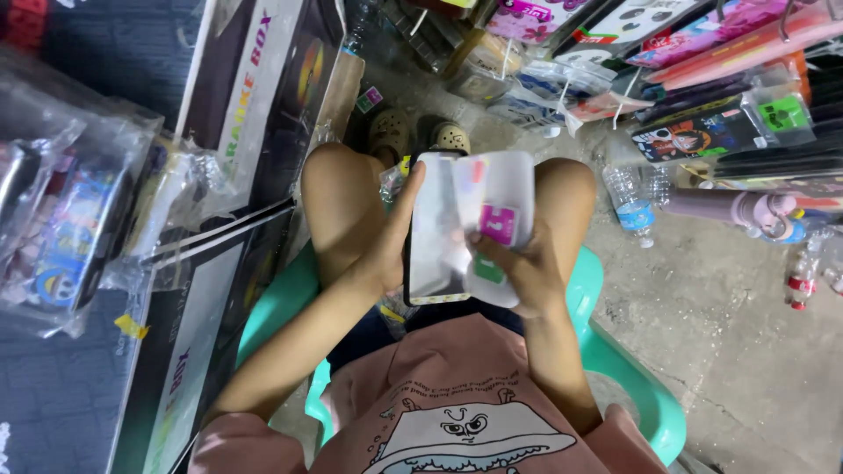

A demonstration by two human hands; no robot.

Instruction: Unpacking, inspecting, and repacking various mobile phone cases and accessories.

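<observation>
You sit on a green chair [632,386] with your knees apart, and both hands meet over your lap at picture centre. Your left hand [386,254] grips the phone [436,233] along its 9 o'clock edge, thumb laid up the side, fingers clenched around it from behind. Your right hand [527,276] grasps a white film sheet [496,197] from the 5 o'clock side, its thumb pressed on the sheet's lower part near the green tab [489,270]. A pink tab [498,224] sits mid-sheet. The sheet overlaps the phone's 3 o'clock edge and reaches past it. A water bottle [630,204] stands on the floor at 3 o'clock of your right knee; your sandals [420,133] show at 12 o'clock.
</observation>
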